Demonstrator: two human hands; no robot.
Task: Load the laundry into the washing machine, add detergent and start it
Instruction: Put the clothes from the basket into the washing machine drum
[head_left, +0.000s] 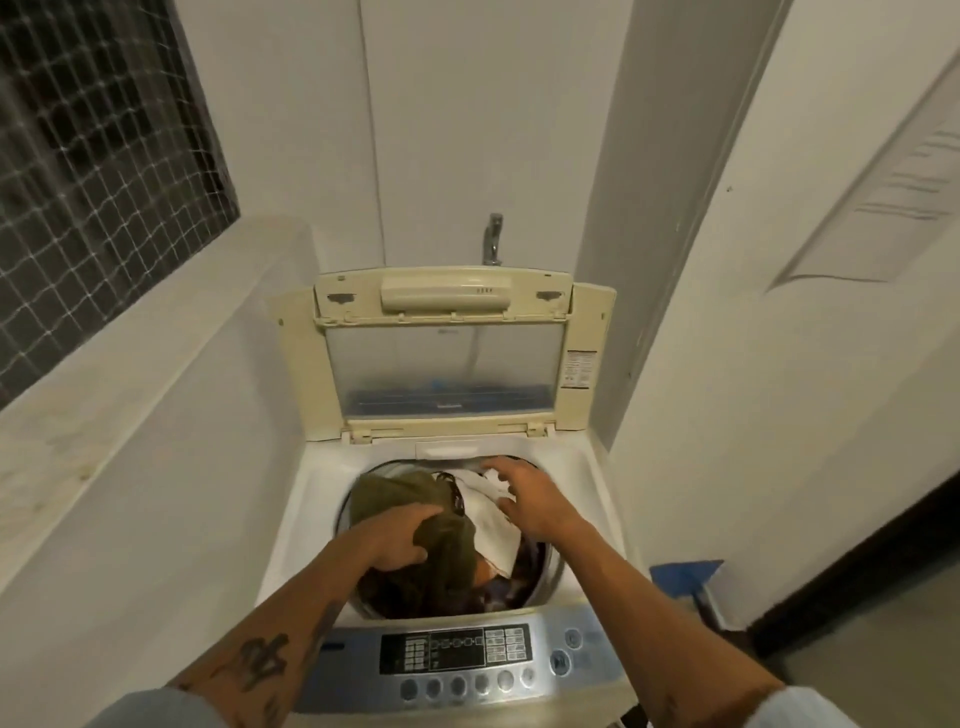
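A cream top-loading washing machine (576, 467) stands in front of me with its lid (447, 358) raised upright. The round drum holds a pile of laundry: an olive-green garment (395, 491) on the left, a white cloth (491, 519) on the right, darker clothes (514, 577) underneath. My left hand (397, 540) grips a fold of the olive-green garment over the drum. My right hand (530, 493) rests on the white cloth with its fingers spread. The control panel (457, 660) with its buttons runs along the near edge, between my forearms.
A tap (492, 236) sticks out of the wall behind the lid. A low white ledge (119, 384) under a netted window runs along the left. A blue object (685, 577) sits on the floor to the right, beside a white door (805, 364).
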